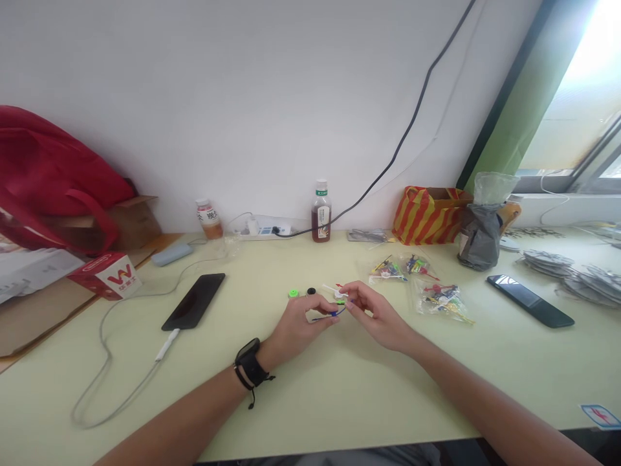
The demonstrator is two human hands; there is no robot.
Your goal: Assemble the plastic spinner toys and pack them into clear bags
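Pinching a blue piece (334, 314) (thin), left fingers (322, 301) mid-length, right fingers (359, 314) at one end.

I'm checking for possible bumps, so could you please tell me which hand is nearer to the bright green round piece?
Left. The left hand is just on the near side of the green round piece; the right hand is farther off to its right.

Blue piece (334, 314) (in left hand (297, 321))
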